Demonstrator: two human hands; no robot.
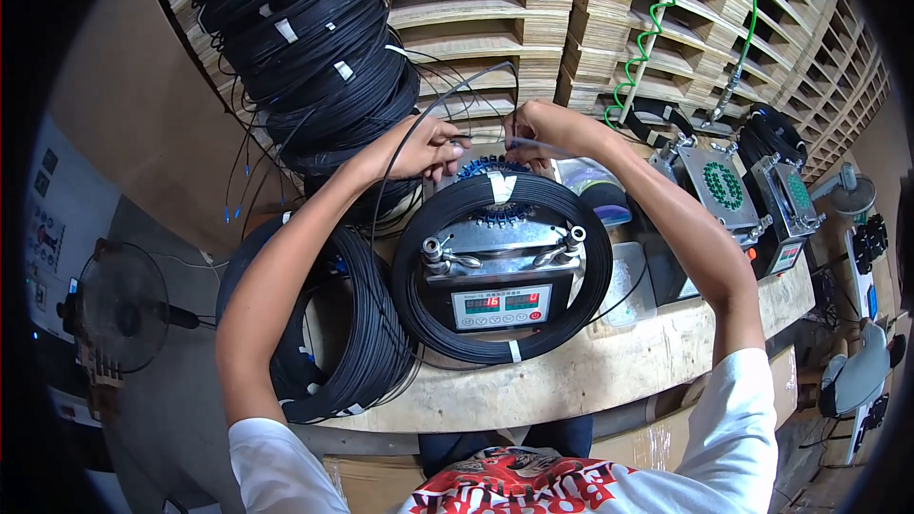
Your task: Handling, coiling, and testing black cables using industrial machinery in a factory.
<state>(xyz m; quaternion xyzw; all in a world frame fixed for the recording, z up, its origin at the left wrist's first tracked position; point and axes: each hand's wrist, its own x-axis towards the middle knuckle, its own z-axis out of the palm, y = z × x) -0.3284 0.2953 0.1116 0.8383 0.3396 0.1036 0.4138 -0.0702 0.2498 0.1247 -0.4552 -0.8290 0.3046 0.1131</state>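
My left hand (438,148) is closed in a pinch above the back of a metal machine (495,262); what sits between its fingertips is too small to make out. Close by on the right, my right hand (543,133) pinches a thin black cable (466,82), which arcs up and over toward the left. Below both hands, a ring of blue connectors (487,168) shows on top of the machine. A taped coil of black cable (598,290) leans around the machine's front, framing its lit display panel (502,307).
Loose coils of black cable (367,362) lie on the wooden table (571,376) at left, before a tall cable stack (305,57). More machines (709,186) stand at right. Wooden pallets (457,14) rise behind; a fan (124,305) is at far left. Another person (862,371) is at far right.
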